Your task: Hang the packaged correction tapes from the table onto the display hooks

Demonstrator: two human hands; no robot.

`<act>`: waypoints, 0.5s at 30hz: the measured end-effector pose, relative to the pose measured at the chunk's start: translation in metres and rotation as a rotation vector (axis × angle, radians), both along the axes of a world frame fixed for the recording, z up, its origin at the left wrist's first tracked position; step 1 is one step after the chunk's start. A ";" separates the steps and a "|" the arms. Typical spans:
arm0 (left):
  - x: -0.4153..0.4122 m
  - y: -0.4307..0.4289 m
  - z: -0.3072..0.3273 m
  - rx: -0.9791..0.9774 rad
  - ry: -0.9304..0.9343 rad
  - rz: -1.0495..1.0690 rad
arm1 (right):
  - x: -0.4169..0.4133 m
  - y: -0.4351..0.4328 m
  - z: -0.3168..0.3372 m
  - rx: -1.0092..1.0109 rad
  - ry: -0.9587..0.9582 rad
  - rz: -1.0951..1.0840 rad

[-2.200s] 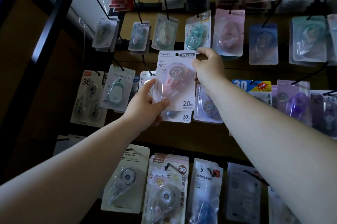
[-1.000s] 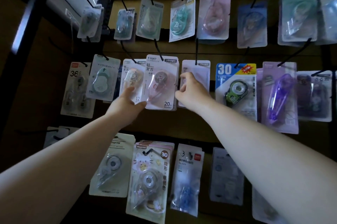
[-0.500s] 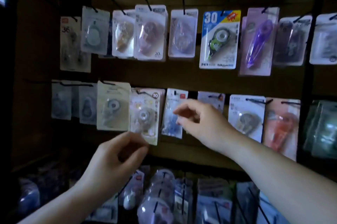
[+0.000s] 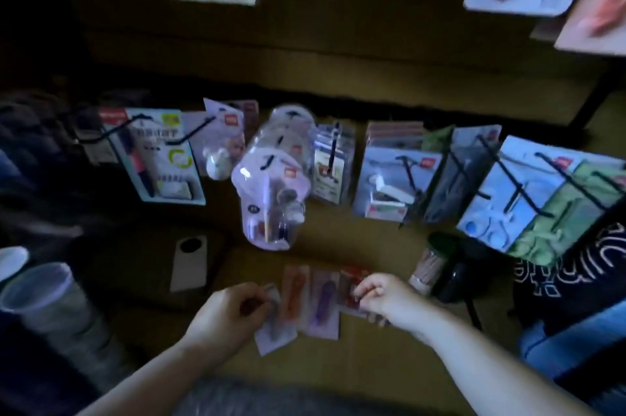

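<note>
Several packaged correction tapes lie side by side on the brown table: a white pack, an orange pack, a purple pack and a red pack. My left hand has its fingers curled at the white pack's top corner and pinches it. My right hand hovers with curled fingers over the red pack's right edge; blur hides whether it grips it. Black display hooks with hanging packs stick out above the table.
A lilac blister pack hangs low, close above the table packs. Stacked plastic cups stand at the left and a white phone lies beside them. A dark round object sits right of my right hand. Another person's lettered black shirt is at the right.
The view has swung down from the upper hook rows to the table. Both hands have dropped from the display, empty, to the row of packs lying there.
</note>
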State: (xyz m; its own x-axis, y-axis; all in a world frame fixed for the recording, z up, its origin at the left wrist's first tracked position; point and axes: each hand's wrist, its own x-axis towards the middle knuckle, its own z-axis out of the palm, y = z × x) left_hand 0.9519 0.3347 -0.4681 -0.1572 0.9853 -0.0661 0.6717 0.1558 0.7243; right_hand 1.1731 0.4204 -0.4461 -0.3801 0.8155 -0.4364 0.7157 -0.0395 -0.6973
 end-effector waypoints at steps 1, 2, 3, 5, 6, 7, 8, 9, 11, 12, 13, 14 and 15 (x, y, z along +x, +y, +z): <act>0.002 0.005 -0.017 -0.054 -0.010 0.000 | 0.000 0.002 -0.017 -0.056 0.003 -0.021; 0.005 0.011 -0.033 -0.124 -0.051 0.002 | -0.002 0.005 -0.033 -0.108 0.005 -0.028; 0.008 0.017 -0.047 -0.207 -0.107 0.005 | -0.005 0.009 -0.046 -0.147 -0.006 -0.020; 0.010 0.030 -0.079 -0.356 -0.170 -0.004 | -0.014 0.024 -0.072 -0.170 -0.109 0.055; 0.009 0.036 -0.093 -0.411 -0.139 -0.008 | -0.017 0.031 -0.083 -0.170 -0.185 0.106; 0.008 0.042 -0.105 -0.450 -0.100 0.006 | -0.020 0.037 -0.095 -0.167 -0.245 0.125; 0.007 0.047 -0.116 -0.467 -0.087 0.038 | -0.020 0.045 -0.107 -0.152 -0.279 0.114; 0.006 0.053 -0.127 -0.480 -0.097 0.075 | -0.019 0.053 -0.120 -0.135 -0.307 0.087; 0.006 0.063 -0.144 -0.512 -0.116 0.150 | -0.011 0.065 -0.147 -0.145 -0.363 0.012; 0.007 0.069 -0.151 -0.524 -0.115 0.170 | -0.006 0.070 -0.160 -0.177 -0.381 -0.021; 0.008 0.075 -0.157 -0.520 -0.126 0.196 | 0.000 0.073 -0.173 -0.217 -0.395 -0.058; 0.011 0.081 -0.161 -0.511 -0.152 0.233 | 0.007 0.076 -0.182 -0.248 -0.403 -0.106; 0.013 0.086 -0.165 -0.495 -0.181 0.272 | 0.013 0.079 -0.190 -0.266 -0.396 -0.169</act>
